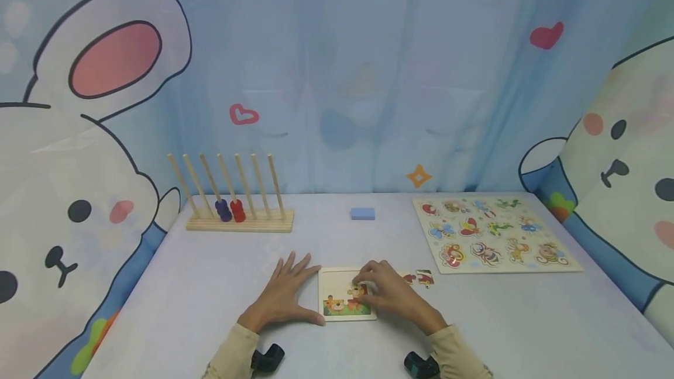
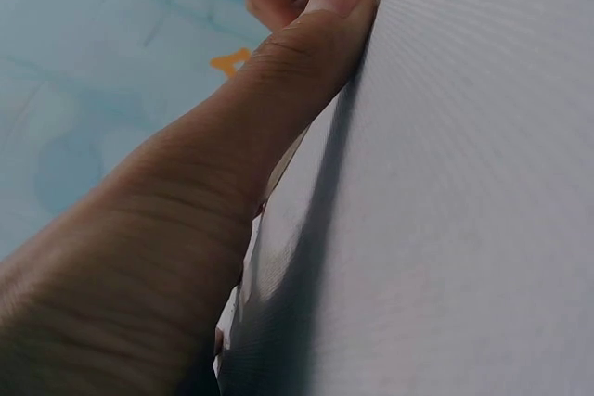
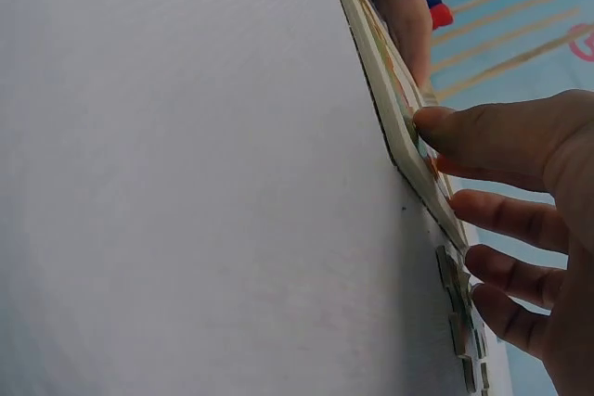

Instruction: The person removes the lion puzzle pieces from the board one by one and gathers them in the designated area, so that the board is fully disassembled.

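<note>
Pale-blue printed curtain hangs beyond the white, fine-ribbed tablecloth. Near centre I have the square pale-wood puzzle tray, its near row filled. The left hand is spread, thumb against the tray's near-left corner; the right hand pinches a flat bear-faced piece at the tray's right. I judge this piece is being seated; next calls for squaring its knobbed edges. Loose jigsaw-cut pieces lie rightward.
</note>
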`<state>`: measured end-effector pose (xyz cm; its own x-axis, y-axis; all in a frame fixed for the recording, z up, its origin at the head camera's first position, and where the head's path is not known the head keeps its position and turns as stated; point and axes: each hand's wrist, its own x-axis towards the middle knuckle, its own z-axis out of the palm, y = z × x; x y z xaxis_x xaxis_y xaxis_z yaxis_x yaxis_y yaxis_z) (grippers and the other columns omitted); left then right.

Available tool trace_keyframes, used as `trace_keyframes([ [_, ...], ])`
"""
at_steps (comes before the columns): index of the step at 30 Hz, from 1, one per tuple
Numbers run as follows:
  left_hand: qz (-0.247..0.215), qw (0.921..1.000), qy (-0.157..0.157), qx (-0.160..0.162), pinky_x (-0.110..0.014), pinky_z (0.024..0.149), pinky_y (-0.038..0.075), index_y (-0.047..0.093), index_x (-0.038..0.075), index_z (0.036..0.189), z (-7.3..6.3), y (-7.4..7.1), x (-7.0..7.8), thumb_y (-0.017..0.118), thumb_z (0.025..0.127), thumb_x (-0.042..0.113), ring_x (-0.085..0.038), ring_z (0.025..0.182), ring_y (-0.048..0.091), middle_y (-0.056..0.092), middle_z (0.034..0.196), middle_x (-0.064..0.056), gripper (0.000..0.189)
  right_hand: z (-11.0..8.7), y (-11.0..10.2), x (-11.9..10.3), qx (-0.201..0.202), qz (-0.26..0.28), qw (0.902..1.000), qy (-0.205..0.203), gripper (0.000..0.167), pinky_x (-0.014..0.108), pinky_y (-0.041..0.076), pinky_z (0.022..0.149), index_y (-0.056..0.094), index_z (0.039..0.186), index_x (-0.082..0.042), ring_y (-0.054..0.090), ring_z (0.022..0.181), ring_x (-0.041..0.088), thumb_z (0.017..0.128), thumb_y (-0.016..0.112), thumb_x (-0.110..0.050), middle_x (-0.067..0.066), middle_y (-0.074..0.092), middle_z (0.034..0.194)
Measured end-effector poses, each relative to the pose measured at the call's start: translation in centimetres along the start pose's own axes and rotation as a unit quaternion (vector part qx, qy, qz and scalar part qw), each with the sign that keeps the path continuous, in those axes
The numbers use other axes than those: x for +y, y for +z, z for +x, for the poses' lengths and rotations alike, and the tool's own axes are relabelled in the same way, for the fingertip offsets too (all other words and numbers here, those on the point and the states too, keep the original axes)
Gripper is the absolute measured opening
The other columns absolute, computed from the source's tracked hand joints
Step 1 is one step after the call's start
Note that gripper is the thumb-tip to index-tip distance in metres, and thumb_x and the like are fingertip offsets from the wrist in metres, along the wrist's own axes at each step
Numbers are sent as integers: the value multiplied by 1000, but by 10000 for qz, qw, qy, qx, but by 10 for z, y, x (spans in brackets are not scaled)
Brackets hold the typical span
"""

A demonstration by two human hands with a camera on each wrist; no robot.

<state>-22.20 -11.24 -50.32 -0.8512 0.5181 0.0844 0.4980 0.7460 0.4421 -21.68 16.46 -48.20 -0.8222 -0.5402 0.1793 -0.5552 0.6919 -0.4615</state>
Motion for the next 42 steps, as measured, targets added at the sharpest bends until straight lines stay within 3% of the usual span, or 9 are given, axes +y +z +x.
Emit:
trace_keyframes([
  [11, -21, 10000, -64, -33, -56, 118, 2, 40, 23, 147, 1, 0, 0, 75, 58, 73, -37, 147, 5, 22, 159, -6, 108, -1, 3, -2, 51, 14, 9999, 124, 21, 38, 47, 83, 73, 100, -16, 48, 98, 16, 80, 77, -22, -5, 59, 105],
  [21, -87, 10000, 0, 48, -58, 117, 3, 41, 23, 146, 0, -1, -1, 77, 58, 71, -39, 146, 6, 24, 158, -8, 106, 2, 7, -6, 101, 131, 9984, 533, 18, 43, 46, 85, 69, 96, -18, 47, 99, 18, 80, 77, -20, -2, 57, 107],
  [30, -84, 10000, 13, 50, -58, 117, 3, 42, 22, 146, 0, -2, 1, 77, 58, 69, -40, 146, 7, 25, 158, -9, 105, 1, 5, -5, 56, 304, 9986, 428, 22, 43, 46, 88, 67, 100, -17, 46, 100, 17, 80, 75, -15, -2, 57, 109],
  [35, -77, 10000, 14, 41, -58, 117, 3, 42, 22, 146, 0, -1, 1, 78, 58, 69, -40, 146, 7, 25, 158, -9, 105, -1, -1, -4, -47, 285, 9994, 193, 27, 36, 44, 81, 67, 103, -15, 45, 93, 14, 78, 76, -10, -4, 61, 104],
  [42, -113, 9999, 11, 29, -58, 117, 3, 42, 22, 146, -1, -1, 1, 77, 58, 69, -40, 146, 6, 24, 158, -9, 106, -2, -6, -6, -295, 311, 9984, 359, 31, 32, 43, 78, 66, 107, -15, 45, 90, 12, 78, 77, -11, -8, 63, 102],
])
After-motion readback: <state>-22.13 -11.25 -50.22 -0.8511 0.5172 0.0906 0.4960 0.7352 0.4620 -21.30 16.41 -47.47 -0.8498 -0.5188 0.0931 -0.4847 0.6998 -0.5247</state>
